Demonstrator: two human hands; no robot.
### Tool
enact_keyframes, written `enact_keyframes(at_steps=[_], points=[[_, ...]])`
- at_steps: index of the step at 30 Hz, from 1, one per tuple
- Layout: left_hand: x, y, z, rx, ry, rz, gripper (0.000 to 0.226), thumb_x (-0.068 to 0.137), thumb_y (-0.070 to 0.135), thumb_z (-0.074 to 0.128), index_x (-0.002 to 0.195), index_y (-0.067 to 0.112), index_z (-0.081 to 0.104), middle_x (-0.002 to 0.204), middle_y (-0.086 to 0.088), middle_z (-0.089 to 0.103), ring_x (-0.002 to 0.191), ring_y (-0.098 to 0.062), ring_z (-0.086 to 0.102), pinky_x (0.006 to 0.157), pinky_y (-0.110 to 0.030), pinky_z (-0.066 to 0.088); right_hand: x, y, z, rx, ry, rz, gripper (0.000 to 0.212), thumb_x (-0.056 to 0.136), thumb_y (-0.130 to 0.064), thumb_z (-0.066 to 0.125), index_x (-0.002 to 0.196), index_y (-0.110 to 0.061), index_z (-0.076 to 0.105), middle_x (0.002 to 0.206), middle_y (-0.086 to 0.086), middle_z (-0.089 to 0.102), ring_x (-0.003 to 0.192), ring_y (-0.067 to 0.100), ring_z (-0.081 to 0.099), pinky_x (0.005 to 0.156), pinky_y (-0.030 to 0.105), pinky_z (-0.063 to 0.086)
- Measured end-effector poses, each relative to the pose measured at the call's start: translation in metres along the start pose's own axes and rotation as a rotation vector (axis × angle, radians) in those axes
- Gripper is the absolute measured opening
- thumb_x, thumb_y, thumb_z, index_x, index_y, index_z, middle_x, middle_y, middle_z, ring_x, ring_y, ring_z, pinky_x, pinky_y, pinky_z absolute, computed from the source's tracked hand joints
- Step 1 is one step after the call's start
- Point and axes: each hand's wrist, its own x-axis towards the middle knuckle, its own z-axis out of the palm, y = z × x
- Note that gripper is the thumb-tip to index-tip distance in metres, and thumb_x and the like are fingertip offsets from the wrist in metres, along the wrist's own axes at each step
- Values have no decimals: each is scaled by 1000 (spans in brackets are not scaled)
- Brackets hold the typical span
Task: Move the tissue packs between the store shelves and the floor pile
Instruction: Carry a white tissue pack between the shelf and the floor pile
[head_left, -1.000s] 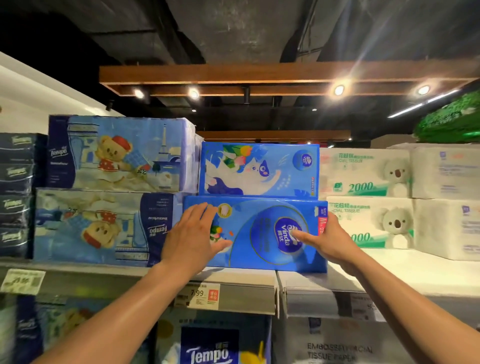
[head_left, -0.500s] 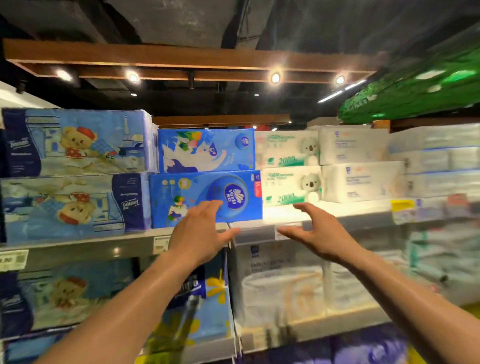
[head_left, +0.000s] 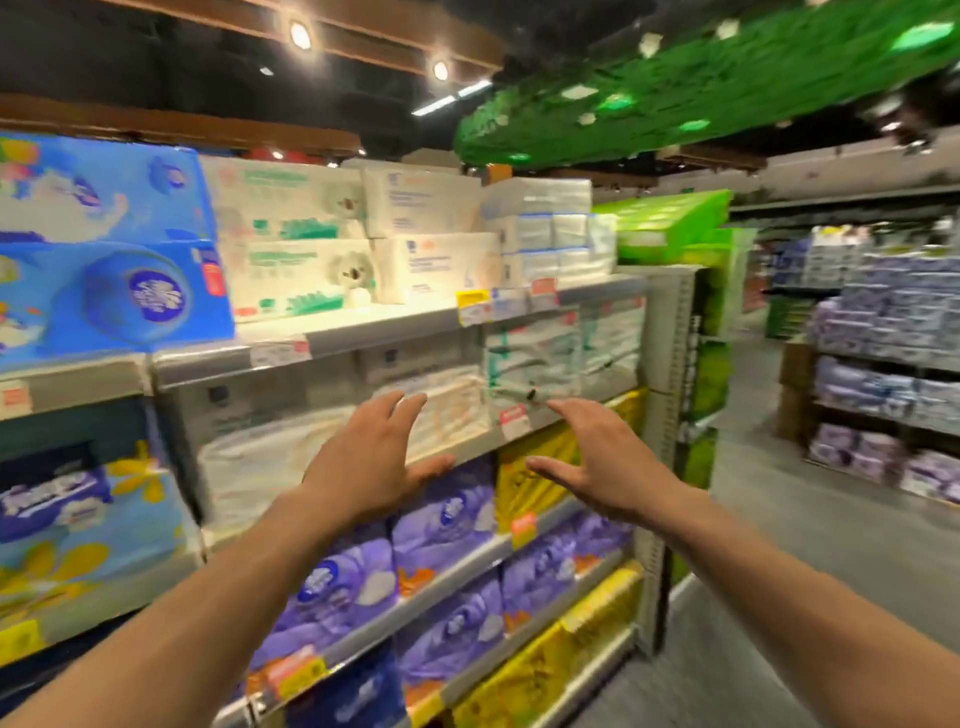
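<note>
Hovering in the head view, my left hand (head_left: 371, 457) and right hand (head_left: 597, 462) are spread, holding nothing. The blue tissue pack (head_left: 130, 296) sits on the top shelf (head_left: 363, 338), far left. I judge I'm between packs; next I must find the floor pile, which is unseen.

The left hand (head_left: 363, 460) and right hand (head_left: 597, 462) hang in the air before the shelves, palms facing each other, fingers (head_left: 410, 410) spread and loose. On the top shelf (head_left: 374, 338) a blue pack (head_left: 130, 299) lies under another blue one, with white packs (head_left: 296, 275) just beside it to the right. Lower down sit purple packs (head_left: 441, 525) and yellow packs (head_left: 535, 470). Grey floor (head_left: 831, 545) runs along the aisle. Everything is blurred.
</note>
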Motion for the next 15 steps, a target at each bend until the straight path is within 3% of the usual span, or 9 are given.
enact_keyframes(at_steps=[2,6,8,9,11,13,15], points=[[18,50,30,-37,-25,96,111,71,94,21,149,17,42,149,-11,47,135,-32,46,114,-40,36,-32,50,-7,-20,-12,63,112,69,-91,32,146,-12,47,146,10,52,138,29,44,115,46,37],[52,170,100,-166,-76,229,113,73,92,21,150,12,42,150,-15,45,138,-32,43,118,-38,31,-111,162,-29,7,-28,272,116,70,-95,28,149,-10,43,148,12,49,138,28,44,118,37,32],[67,234,133,-222,-120,243,121,69,97,15,150,12,41,152,-15,44,140,-31,41,118,-37,29,-150,221,-43,-20,-46,365,127,64,-101,15,152,-12,39,152,12,45,141,28,41,119,37,30],[75,265,151,-249,-149,250,126,64,100,10,150,13,41,152,-14,43,140,-31,41,117,-37,29,-168,248,-52,-37,-74,418,125,65,-100,17,154,-13,36,155,12,42,143,27,37,120,37,28],[90,327,182,-303,-196,276,130,60,103,7,150,15,41,152,-11,44,139,-30,42,116,-37,31,-199,298,-74,-75,-134,518,103,81,-84,39,157,-14,29,160,10,34,147,27,30,122,35,22],[104,389,204,-339,-255,311,121,65,101,20,151,18,38,154,-9,42,139,-29,41,116,-38,32,-226,348,-98,-129,-159,597,89,91,-67,51,159,-16,25,163,8,28,150,26,26,122,35,19],[119,446,228,-362,-338,365,104,76,89,42,153,20,34,157,-7,37,143,-28,37,117,-37,29,-250,394,-120,-156,-172,686,86,94,-63,53,160,-18,22,165,7,25,151,26,23,122,34,17]])
